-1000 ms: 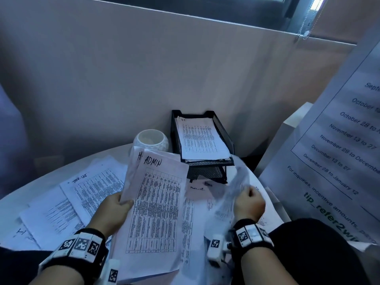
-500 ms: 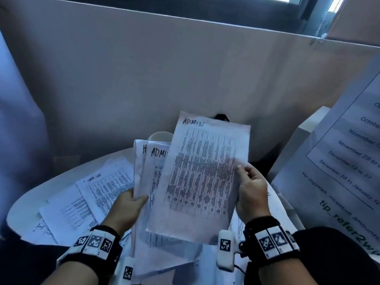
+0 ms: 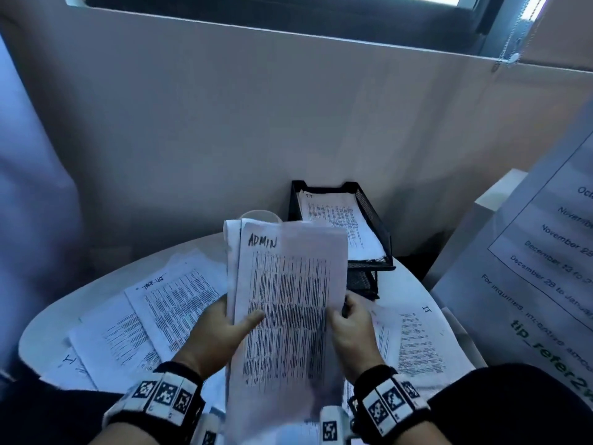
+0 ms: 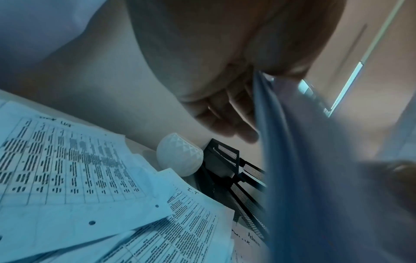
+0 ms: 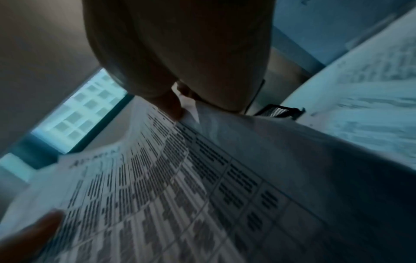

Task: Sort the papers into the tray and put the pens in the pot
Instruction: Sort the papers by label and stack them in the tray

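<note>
Both hands hold up a small stack of printed sheets headed ADMIN (image 3: 288,297) above the round white table (image 3: 64,313). My left hand (image 3: 224,329) grips the stack's left edge, thumb on the front sheet. My right hand (image 3: 349,329) pinches its right edge. Behind the stack stands the black mesh paper tray (image 3: 373,216) with a printed sheet in its top tier. The white faceted pot (image 4: 180,156) sits left of the tray, mostly hidden by the sheets in the head view. Loose papers (image 3: 173,300) lie on the table on both sides. No pens show.
A beige partition wall (image 3: 256,123) runs close behind the table. A large printed notice (image 3: 529,284) leans at the right beside a white box (image 3: 487,213). My dark-clothed lap (image 3: 513,406) is at lower right.
The right hand picked an ADMIN sheet off the table, lifted it and laid it onto the stack held by the left hand. Both hands now hold the stack together.
</note>
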